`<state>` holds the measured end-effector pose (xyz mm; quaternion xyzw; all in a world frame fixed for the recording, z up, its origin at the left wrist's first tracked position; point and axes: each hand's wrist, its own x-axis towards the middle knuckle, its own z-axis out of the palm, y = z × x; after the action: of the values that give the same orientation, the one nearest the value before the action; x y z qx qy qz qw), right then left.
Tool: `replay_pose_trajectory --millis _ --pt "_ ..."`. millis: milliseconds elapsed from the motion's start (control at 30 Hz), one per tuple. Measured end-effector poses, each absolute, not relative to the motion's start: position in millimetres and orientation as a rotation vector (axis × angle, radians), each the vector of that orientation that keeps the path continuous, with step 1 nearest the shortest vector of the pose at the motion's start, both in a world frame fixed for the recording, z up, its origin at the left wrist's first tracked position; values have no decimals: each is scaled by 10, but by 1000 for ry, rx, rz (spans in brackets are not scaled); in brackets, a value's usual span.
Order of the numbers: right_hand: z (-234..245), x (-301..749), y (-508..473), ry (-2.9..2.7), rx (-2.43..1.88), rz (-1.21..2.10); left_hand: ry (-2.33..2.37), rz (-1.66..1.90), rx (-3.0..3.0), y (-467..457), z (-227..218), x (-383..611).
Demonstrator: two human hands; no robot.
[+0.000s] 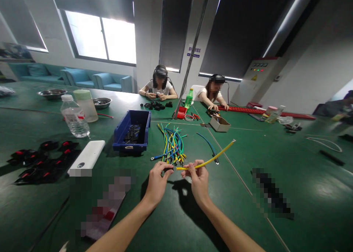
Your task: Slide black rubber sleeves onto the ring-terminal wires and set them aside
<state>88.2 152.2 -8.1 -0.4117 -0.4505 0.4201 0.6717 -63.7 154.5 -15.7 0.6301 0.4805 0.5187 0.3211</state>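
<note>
My right hand (199, 179) is closed around a yellow cable (217, 155), gripping it near its left end. The cable's far end slants up to the right and carries a metal tip. Just left of the cable's near end, my left hand (157, 181) has thumb and forefinger in a pinch. Anything small between those fingertips is too hidden to name. Beyond both hands lies a heap of blue, green and yellow cables (174, 143), several with metal lugs. A separate blue cable (207, 143) with a dark sleeve and lug rests to the right.
A blue bin (132, 132) of black parts stands left of the heap. Farther left are a white phone (87, 155), black-and-red parts (45, 162) and a water bottle (73, 117). A small cardboard box (220, 124) sits ahead right. Two people work across the green table (234, 226).
</note>
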Motion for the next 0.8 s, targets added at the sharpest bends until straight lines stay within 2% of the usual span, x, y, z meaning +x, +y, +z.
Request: replay_pose_trajectory --millis 300,600,800 --pt "-46 900 1463 -1161 -997 835 1248 1348 1663 1551 -161 -625" --pt "-12 899 1517 -996 -933 1091 1232 1348 1693 1524 -131 -611" --pt "-49 896 1414 -1197 -964 900 1206 1357 1711 1506 -126 -602"
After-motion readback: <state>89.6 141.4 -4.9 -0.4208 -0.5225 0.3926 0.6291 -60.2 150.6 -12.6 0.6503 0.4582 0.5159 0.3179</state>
